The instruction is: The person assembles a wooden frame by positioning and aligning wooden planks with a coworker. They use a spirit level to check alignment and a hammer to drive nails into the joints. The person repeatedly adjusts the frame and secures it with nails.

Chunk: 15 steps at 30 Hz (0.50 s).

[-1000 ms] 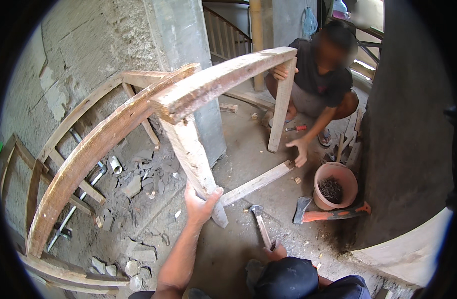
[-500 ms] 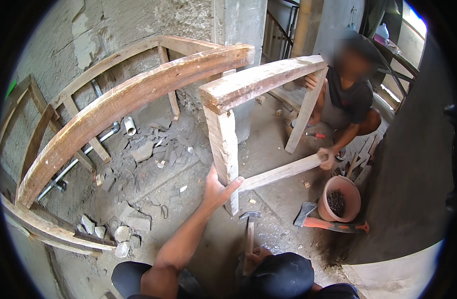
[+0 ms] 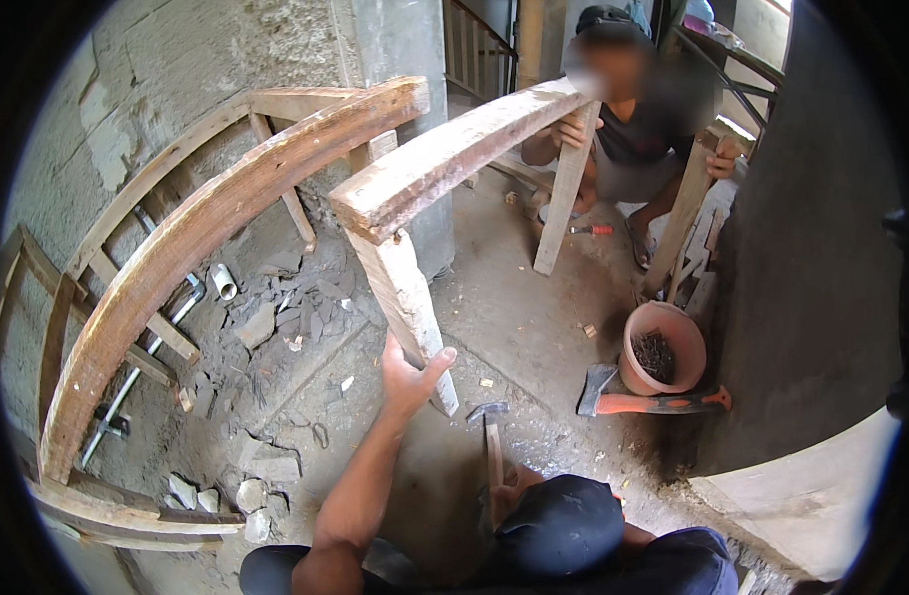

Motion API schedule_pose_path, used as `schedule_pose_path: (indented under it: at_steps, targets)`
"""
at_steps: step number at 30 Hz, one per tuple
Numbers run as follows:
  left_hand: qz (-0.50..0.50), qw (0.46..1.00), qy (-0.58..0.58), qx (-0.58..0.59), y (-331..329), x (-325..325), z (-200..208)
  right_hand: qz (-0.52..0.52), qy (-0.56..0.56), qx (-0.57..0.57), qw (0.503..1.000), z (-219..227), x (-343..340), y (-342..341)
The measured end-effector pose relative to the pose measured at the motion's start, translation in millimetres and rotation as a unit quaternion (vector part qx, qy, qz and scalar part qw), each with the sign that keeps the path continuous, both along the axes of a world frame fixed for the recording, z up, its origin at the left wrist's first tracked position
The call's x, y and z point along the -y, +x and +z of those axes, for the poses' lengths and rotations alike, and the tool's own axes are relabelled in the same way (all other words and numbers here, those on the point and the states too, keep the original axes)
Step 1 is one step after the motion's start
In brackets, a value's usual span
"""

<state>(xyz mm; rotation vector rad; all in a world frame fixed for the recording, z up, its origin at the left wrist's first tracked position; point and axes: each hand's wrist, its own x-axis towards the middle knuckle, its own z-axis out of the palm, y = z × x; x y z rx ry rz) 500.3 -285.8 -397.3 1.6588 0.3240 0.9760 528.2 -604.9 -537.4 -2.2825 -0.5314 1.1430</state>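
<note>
My left hand point(image 3: 411, 377) is wrapped round the lower part of a rough wooden upright point(image 3: 400, 288), which leans slightly. A curved timber point(image 3: 464, 154) joins its top and runs away from me to a second leg. Low between my knees, my right hand point(image 3: 517, 486) grips a hammer point(image 3: 494, 441) by its wooden handle, head up; my knee hides part of that hand. Across from me a crouching co-worker point(image 3: 633, 139) holds the far leg point(image 3: 565, 198) with one hand. The co-worker's other hand rests at the top of a loose board point(image 3: 682, 213) standing upright.
A larger curved wooden frame point(image 3: 216, 218) leans by the wall at left, with pipes and broken stone point(image 3: 261, 325) beneath. At right an axe point(image 3: 653, 402) with an orange handle lies before a pinkish bucket point(image 3: 687, 347) of nails. A red-handled tool point(image 3: 591, 230) lies near the co-worker.
The co-worker has swung the loose board up from low beside my upright to standing at the right. My view has shifted right; both my hands keep their grips.
</note>
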Motion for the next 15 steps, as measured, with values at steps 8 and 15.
schedule_pose_path:
  at_steps: [8, 15]
  targets:
    - [0.003, 1.000, -0.009, -0.018, -5.5, 4.2, 4.9, -0.023, 0.073, 0.066, 0.995, -29.8, -8.4, 8.6]
    - [0.003, 0.999, -0.044, 0.005, -3.8, 18.3, 19.0, -0.007, 0.148, 0.014, 0.989, -41.6, -6.1, 26.3]
